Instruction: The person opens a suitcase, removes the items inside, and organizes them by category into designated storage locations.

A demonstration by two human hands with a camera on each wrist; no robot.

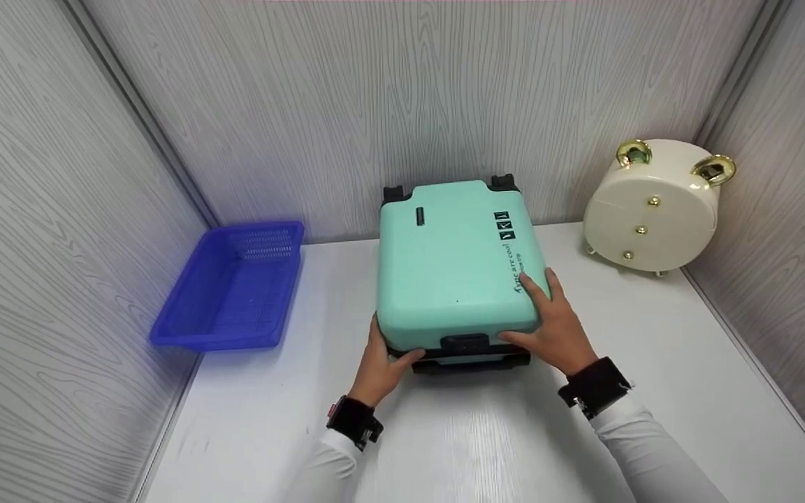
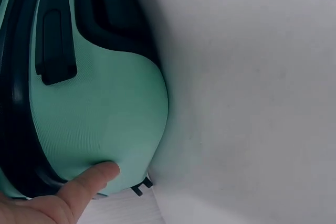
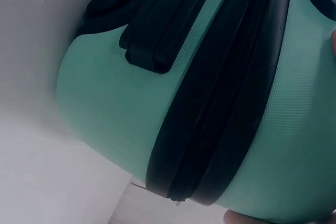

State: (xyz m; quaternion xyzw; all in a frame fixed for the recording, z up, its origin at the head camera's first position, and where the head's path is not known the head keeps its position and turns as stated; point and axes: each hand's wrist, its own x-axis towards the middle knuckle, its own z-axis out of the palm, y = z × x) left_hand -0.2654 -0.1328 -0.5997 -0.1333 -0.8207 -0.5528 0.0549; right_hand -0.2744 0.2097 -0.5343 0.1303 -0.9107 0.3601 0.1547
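Note:
A mint-green hard-shell suitcase [image 1: 451,258] lies flat on the white table, wheels toward the back wall. My left hand [image 1: 378,367] grips its near left corner, thumb on the near end and fingers along the left side. At the near right corner my right hand [image 1: 562,335] holds the suitcase, thumb on the near end and fingers spread over the top and right edge. The left wrist view shows a thumb [image 2: 89,184] against the green shell [image 2: 115,114]. A black zipper band [image 3: 226,87] crosses the right wrist view, with fingertips barely visible at the frame edges.
A blue plastic basket [image 1: 289,293] stands on the table to the left, near the left wall. At the back right is a cream round case [image 1: 675,223] with gold ring-like ears and gold studs. Wood-grain panels [image 1: 346,91] enclose the table [image 1: 458,447] on three sides.

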